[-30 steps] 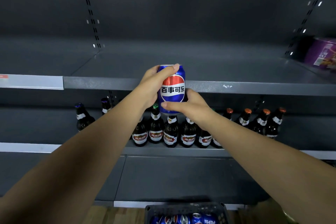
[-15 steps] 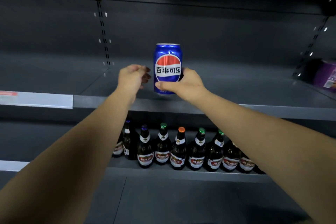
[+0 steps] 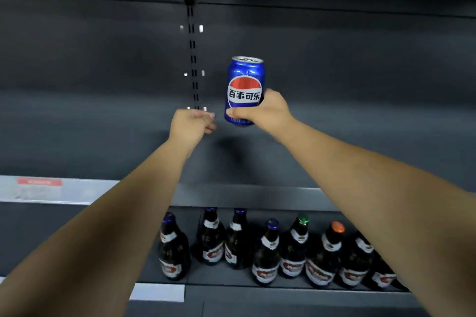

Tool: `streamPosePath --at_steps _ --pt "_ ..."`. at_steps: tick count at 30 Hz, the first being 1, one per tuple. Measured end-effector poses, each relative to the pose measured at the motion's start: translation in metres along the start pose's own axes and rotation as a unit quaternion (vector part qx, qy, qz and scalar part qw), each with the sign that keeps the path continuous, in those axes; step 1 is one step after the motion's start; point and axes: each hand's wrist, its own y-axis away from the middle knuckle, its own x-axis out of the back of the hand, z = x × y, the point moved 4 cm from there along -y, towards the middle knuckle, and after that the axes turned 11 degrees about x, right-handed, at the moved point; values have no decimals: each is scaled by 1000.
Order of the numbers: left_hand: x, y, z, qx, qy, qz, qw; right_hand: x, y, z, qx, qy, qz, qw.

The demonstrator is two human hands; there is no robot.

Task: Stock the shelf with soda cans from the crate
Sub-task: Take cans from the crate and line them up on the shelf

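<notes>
A blue soda can (image 3: 244, 90) with a red, white and blue logo stands upright deep over the dark grey shelf (image 3: 103, 141); a shadow lies just under it, and I cannot tell whether it touches the shelf. My right hand (image 3: 265, 110) grips the can's lower right side, thumb across the front. My left hand (image 3: 192, 125) hovers just left of the can with loosely curled fingers, holding nothing and apart from it. The crate is out of view.
Several dark glass bottles (image 3: 268, 252) with coloured caps stand in a row on the shelf below. A slotted upright (image 3: 193, 59) runs up the back wall, left of the can. A price rail (image 3: 51, 189) edges the shelf's front at left.
My left hand has let go of the can. My right hand has carried it up from the shelf's front edge and deeper towards the back wall. The crate has left the view.
</notes>
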Motion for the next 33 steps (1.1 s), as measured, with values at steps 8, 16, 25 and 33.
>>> streamPosePath --at_steps 8,16,25,33 --pt "27 -53 -24 20 -84 -14 996 -65 -17 34 -42 26 -31 998" --pt "26 -83 -23 33 -93 -20 995 -87 -31 52 -66 0 -41 997" --pt "30 -104 -29 58 -61 -19 996 -97 -58 59 -70 13 -25 997" --pt "33 -115 -36 69 -60 -19 996 -108 -79 70 -90 -8 22 996"
